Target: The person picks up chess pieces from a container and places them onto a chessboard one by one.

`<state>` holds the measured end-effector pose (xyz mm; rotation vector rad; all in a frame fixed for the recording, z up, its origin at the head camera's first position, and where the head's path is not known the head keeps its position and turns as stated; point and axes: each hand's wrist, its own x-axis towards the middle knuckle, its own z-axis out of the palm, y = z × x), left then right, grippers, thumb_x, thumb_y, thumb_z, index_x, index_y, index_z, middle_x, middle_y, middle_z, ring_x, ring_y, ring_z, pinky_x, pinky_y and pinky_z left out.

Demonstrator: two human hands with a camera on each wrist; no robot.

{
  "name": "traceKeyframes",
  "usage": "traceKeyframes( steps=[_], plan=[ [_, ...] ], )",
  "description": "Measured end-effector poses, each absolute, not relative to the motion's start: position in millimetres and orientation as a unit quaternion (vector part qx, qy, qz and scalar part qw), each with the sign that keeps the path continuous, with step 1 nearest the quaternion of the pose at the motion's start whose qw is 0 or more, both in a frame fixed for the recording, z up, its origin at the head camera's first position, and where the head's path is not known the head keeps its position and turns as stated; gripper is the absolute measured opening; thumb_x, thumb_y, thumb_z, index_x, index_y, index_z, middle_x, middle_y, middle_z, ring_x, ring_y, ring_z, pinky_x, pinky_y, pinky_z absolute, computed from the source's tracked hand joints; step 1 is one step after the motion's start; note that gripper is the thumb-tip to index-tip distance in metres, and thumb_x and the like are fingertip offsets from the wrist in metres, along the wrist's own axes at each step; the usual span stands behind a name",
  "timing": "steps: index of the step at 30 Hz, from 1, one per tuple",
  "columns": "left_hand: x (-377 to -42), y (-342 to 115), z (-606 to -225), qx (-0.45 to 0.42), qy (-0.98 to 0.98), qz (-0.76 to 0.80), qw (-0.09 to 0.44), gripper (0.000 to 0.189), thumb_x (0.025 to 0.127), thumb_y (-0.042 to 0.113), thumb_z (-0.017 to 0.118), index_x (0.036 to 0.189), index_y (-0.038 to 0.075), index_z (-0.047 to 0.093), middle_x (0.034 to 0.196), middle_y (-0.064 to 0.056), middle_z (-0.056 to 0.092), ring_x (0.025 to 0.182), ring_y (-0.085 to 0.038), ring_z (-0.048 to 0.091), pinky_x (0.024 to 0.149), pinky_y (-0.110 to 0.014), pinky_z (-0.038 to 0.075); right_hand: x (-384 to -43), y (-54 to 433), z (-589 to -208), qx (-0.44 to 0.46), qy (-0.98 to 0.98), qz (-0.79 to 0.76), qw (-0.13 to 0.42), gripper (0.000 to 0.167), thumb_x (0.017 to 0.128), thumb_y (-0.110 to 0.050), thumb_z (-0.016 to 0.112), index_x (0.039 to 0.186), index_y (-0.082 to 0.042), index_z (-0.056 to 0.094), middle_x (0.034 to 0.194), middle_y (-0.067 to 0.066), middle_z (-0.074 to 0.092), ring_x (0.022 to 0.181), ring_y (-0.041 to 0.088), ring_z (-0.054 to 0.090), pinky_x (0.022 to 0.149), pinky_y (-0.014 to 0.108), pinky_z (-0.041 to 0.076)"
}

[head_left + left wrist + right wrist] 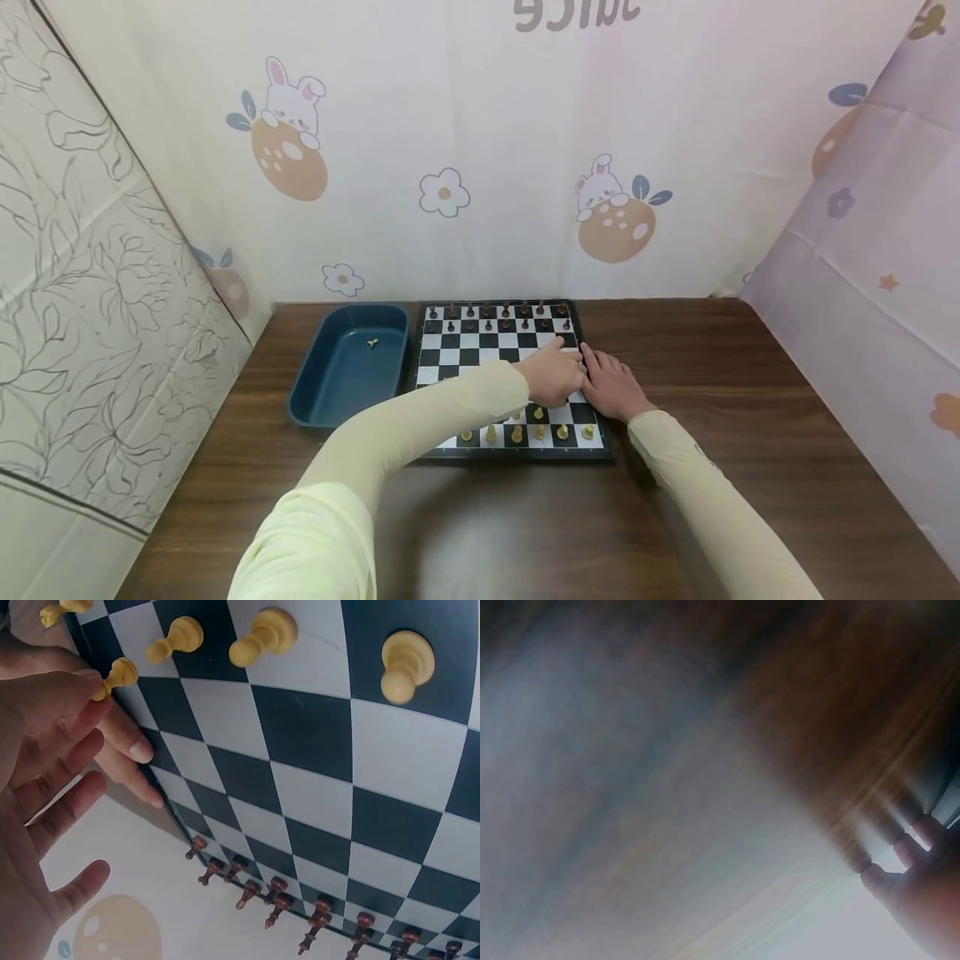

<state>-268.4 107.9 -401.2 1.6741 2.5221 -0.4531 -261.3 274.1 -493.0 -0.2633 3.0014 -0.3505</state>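
My left hand (553, 371) reaches across the magnetic-looking chessboard (517, 456) to its right side. In the left wrist view its thumb and finger pinch the head of a pale yellow pawn (120, 675), whose base is at a square near the board's edge. The index finger points forward in the head view. My right hand (613, 387) rests on the board's right edge with fingers extended, right beside the left hand. More yellow pawns (264, 637) stand along the same row. The right wrist view is mostly blurred table, with fingertips (907, 851) at the right.
Left of the board stands a blue tray (330, 383) with a small yellow piece (372, 342) inside. Two rows of dark red pieces (506, 310) line the board's far side. Yellow pieces (517, 433) stand along the near side. A patterned cloth (450, 250) hangs behind the wooden table (697, 358).
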Motion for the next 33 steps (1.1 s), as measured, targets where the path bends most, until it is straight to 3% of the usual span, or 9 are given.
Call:
traceKeyframes(
  steps=[9, 14, 18, 24, 33],
  plan=[
    [-266.6, 106.6, -404.9, 0.545, 0.823, -0.145, 0.062, 0.030, 0.087, 0.033, 0.067, 0.115, 0.020, 0.068, 0.132, 0.006, 0.056, 0.127, -0.014, 0.040, 0.108, -0.048, 0.022, -263.0, 270.6, -486.7, -0.096, 0.987, -0.121, 0.048, 0.061, 0.101, -0.030, 0.034, 0.150, 0.002, 0.016, 0.145, 0.030, 0.029, 0.132, 0.047, 0.026, 0.105, 0.062, 0.019],
    [-269.0, 98.6, -399.4, 0.542, 0.827, -0.139, 0.058, 0.020, 0.086, 0.036, 0.069, 0.099, 0.021, 0.072, 0.130, 0.007, 0.058, 0.125, -0.015, 0.043, 0.107, -0.049, 0.024, -265.8, 270.0, -487.6, -0.093, 0.987, -0.117, 0.053, 0.063, 0.102, -0.035, 0.031, 0.150, 0.001, 0.014, 0.146, 0.030, 0.027, 0.132, 0.047, 0.025, 0.105, 0.062, 0.019],
    [-275.3, 81.2, -385.8, 0.535, 0.833, -0.137, 0.033, 0.016, 0.085, 0.039, 0.069, 0.084, 0.023, 0.072, 0.117, 0.008, 0.062, 0.111, -0.013, 0.048, 0.101, -0.046, 0.031, -266.8, 269.1, -488.0, -0.089, 0.987, -0.119, 0.053, 0.064, 0.102, -0.038, 0.030, 0.150, 0.002, 0.015, 0.146, 0.031, 0.027, 0.132, 0.047, 0.025, 0.105, 0.062, 0.018],
    [-291.0, 25.7, -370.6, 0.487, 0.864, -0.126, 0.016, 0.012, 0.083, 0.035, 0.071, 0.085, 0.024, 0.073, 0.101, 0.010, 0.063, 0.098, -0.012, 0.049, 0.093, -0.041, 0.034, -265.3, 268.3, -490.9, -0.086, 0.988, -0.123, 0.049, 0.065, 0.102, -0.038, 0.032, 0.150, 0.002, 0.015, 0.146, 0.030, 0.027, 0.132, 0.046, 0.026, 0.105, 0.061, 0.019],
    [-318.1, -81.5, -368.8, 0.370, 0.923, -0.106, 0.007, 0.008, 0.079, 0.028, 0.075, 0.084, 0.022, 0.074, 0.098, 0.005, 0.066, 0.099, -0.017, 0.054, 0.098, -0.051, 0.033, -262.4, 272.1, -496.1, -0.078, 0.989, -0.120, 0.047, 0.065, 0.102, -0.038, 0.032, 0.149, 0.003, 0.016, 0.145, 0.031, 0.028, 0.131, 0.047, 0.027, 0.105, 0.061, 0.020]
  ],
)
